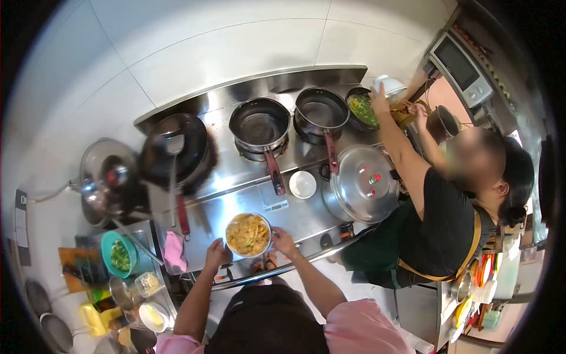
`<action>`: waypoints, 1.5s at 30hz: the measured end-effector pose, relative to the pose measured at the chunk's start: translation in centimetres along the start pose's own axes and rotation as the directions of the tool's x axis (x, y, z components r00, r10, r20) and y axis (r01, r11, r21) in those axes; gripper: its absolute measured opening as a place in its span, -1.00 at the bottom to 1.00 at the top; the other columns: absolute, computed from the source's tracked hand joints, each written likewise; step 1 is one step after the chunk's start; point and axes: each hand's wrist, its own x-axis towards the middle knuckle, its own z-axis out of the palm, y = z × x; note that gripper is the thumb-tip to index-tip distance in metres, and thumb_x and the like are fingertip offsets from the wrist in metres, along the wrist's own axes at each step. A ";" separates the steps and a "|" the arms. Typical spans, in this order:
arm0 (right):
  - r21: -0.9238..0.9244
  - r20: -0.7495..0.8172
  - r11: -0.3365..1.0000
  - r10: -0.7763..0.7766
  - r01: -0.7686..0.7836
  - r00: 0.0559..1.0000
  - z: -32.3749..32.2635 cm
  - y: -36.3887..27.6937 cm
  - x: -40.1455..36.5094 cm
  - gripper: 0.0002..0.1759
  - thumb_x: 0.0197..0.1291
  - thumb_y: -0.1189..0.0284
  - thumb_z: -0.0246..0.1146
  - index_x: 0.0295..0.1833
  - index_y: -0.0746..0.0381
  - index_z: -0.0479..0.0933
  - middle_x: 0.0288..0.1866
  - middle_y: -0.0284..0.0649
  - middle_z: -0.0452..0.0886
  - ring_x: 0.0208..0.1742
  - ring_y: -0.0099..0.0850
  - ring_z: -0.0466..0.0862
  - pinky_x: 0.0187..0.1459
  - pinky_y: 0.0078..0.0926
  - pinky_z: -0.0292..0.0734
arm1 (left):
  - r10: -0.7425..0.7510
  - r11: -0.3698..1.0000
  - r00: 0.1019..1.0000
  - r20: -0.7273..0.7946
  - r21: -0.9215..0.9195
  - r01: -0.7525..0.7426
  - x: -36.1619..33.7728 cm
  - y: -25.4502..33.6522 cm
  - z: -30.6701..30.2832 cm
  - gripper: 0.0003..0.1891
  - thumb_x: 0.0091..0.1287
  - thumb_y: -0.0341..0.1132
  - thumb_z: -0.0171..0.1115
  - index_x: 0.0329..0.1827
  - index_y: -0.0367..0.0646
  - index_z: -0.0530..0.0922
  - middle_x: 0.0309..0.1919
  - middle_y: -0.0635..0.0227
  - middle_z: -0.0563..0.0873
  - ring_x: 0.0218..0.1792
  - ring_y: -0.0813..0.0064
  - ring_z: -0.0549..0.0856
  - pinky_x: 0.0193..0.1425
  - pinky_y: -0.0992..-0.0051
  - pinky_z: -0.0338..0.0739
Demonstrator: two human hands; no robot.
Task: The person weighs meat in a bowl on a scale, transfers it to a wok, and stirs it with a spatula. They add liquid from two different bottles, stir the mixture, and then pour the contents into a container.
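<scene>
Between my left hand (217,254) and my right hand (284,241) is a round bowl (265,219), gripped by its opposite sides over the front of the steel stove. Golden-brown sliced food (247,235) fills it, with a few green bits. Both hands' fingers are closed at the rim, partly hidden by the bowl. A pink cloth (174,252) lies left of my left hand. Beyond the bowl sits a small digital scale (275,206), and a white bowl (303,184) stands to its right.
Two frying pans (259,123) sit on burners; a wok (177,153) with a spatula (174,177) is at left. A lidded pot (364,184) stands at right. Beside it a co-worker (436,218) tips a white bowl (390,87) over a pan of green-and-yellow food (362,111).
</scene>
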 end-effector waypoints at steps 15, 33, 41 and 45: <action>-0.164 -0.138 0.985 -0.085 0.062 0.987 1.4 0.5 -7.3 -0.72 0.28 0.39 0.13 -0.06 0.39 0.55 -0.33 0.06 0.67 -0.29 -0.15 0.75 -0.25 -0.24 0.64 | -0.045 0.992 0.966 0.256 -0.103 0.073 -4.9 5.9 2.4 -0.48 0.24 -0.58 0.02 0.30 -0.09 0.51 0.03 0.32 0.67 -0.01 0.45 0.69 0.05 0.41 0.67; 0.294 -0.388 0.955 0.141 -0.022 0.911 -11.2 14.0 -39.4 -0.64 0.31 0.36 0.06 0.12 0.31 0.49 -0.32 -0.18 0.70 -0.38 -0.45 0.70 -0.29 -0.47 0.65 | -0.205 0.945 0.552 0.808 0.310 -0.104 -21.3 1.8 25.8 -0.49 0.18 -0.53 0.15 0.26 -0.07 0.47 0.17 0.40 0.62 0.10 0.47 0.66 0.05 0.40 0.63; 0.441 -0.692 0.893 0.278 0.086 0.666 -21.8 26.3 -56.2 -0.69 0.27 0.37 0.07 -0.04 0.36 0.54 -0.39 -0.17 0.68 -0.41 -0.45 0.70 -0.30 -0.45 0.65 | -0.371 0.860 0.319 0.872 0.453 -0.237 -34.4 -5.2 48.4 -0.47 0.17 -0.53 0.16 0.27 -0.12 0.50 0.08 0.38 0.66 0.03 0.52 0.65 -0.03 0.50 0.57; 0.519 -0.766 0.842 0.383 0.145 0.516 -27.5 29.2 -62.5 -0.69 0.25 0.38 0.07 -0.08 0.40 0.56 -0.44 -0.17 0.67 -0.45 -0.46 0.68 -0.34 -0.47 0.63 | -0.427 0.817 0.265 0.865 0.494 -0.297 -41.2 -7.3 58.6 -0.51 0.19 -0.48 0.12 0.25 -0.11 0.52 0.05 0.43 0.67 -0.01 0.56 0.65 -0.06 0.47 0.56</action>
